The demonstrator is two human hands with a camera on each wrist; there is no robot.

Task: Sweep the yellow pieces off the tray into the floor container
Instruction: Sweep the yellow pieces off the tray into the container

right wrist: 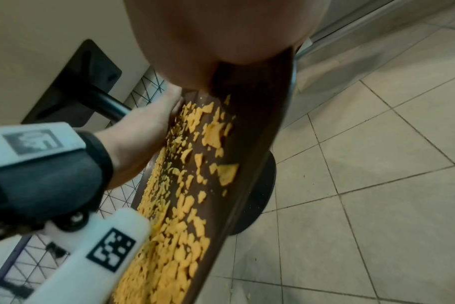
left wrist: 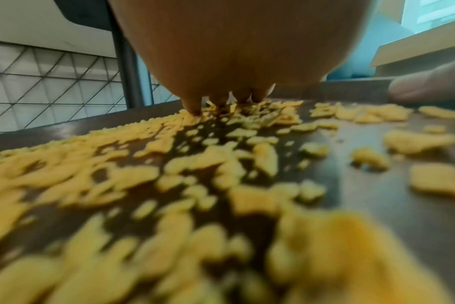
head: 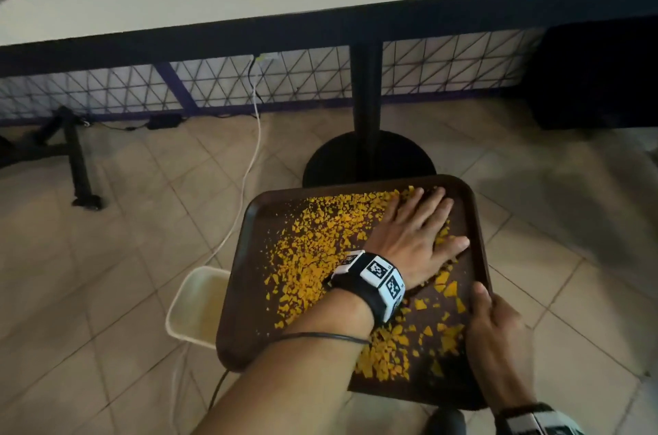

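Left hand (head: 414, 235) flat on pieces (head: 313, 249), right hand (head: 493, 331) gripping tray (head: 242, 320)

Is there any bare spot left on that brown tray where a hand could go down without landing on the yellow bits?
Little. On the tray, bare brown shows along the left rim and its near-left corner, and thinly by the right rim between the left hand and the right hand. The yellow pieces crowd the middle and the near end.
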